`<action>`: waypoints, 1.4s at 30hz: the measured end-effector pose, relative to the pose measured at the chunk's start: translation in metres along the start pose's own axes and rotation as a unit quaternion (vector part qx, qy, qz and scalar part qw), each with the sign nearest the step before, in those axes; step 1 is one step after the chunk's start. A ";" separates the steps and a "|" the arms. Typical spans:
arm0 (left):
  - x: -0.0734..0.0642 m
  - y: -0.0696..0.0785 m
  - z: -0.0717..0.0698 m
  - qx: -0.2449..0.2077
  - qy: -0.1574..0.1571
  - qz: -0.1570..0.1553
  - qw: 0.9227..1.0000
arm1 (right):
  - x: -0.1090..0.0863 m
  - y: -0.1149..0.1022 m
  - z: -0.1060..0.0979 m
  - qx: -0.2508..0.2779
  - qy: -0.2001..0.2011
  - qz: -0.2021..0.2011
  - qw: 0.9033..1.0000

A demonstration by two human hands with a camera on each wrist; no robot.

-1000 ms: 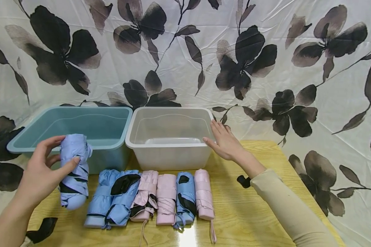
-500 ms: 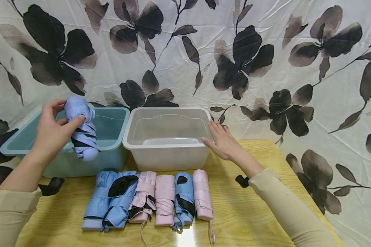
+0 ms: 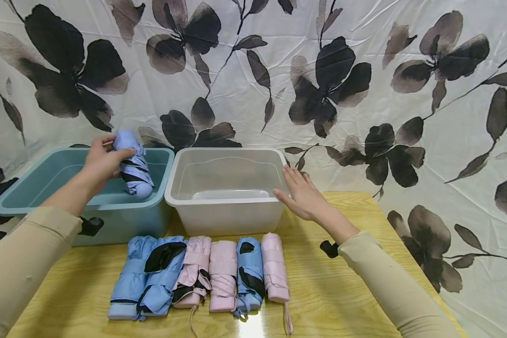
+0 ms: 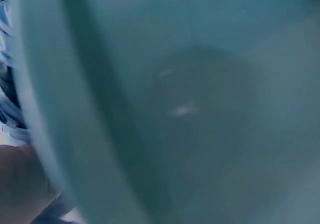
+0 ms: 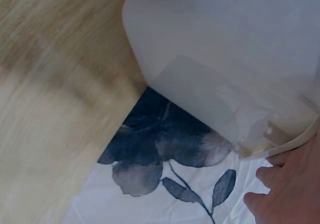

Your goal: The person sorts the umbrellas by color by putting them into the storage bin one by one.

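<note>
My left hand point(image 3: 99, 162) grips a folded periwinkle-blue umbrella point(image 3: 133, 164) near its upper end, thumb in front. It hangs tilted over the right part of the teal bin point(image 3: 122, 225), its rounded handle end pointing down. Bare inner walls of that bin point(image 4: 200, 149) fill most of the left wrist view. My right hand point(image 3: 304, 197) rests against the right rim of the white bin point(image 3: 228, 218), fingers straight. In the right wrist view, that hand point(image 5: 290, 189) lies along the outside of the rim, its fingertips partly hidden.
Several folded umbrellas lie in a row before the bins: a blue one point(image 3: 128, 281) at the left end, pink ones such as this umbrella point(image 3: 223, 277), and a pink umbrella point(image 3: 275, 267) with a wrist loop at the right. A floral cloth point(image 3: 253, 70) hangs behind the wooden table point(image 3: 329, 291).
My left hand has lifted the periwinkle umbrella from in front of the teal bin and carried it forward and right, over the bin. The right hand stays at the white bin's rim.
</note>
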State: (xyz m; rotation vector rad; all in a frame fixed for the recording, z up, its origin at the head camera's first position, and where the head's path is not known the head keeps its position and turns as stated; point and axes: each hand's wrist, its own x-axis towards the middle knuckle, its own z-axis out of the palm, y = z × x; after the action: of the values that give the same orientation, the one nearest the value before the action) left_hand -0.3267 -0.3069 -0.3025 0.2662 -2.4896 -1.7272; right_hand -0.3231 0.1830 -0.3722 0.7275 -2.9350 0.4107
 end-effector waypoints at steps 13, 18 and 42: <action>0.030 -0.028 0.015 0.008 -0.154 -0.090 0.984 | 0.004 -0.002 0.003 -0.005 0.003 -0.006 1.000; 0.040 -0.036 0.019 0.045 -0.204 -0.111 0.972 | 0.004 -0.004 0.001 -0.002 0.004 -0.006 1.000; 0.045 -0.050 0.031 0.150 -0.348 -0.112 0.919 | -0.003 -0.002 0.004 0.008 0.018 -0.005 1.000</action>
State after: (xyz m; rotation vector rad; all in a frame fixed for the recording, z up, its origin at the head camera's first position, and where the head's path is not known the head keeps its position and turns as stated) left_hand -0.3716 -0.3043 -0.3608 -0.0704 -3.3622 -1.7326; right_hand -0.3200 0.1814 -0.3761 0.7281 -2.8961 0.4419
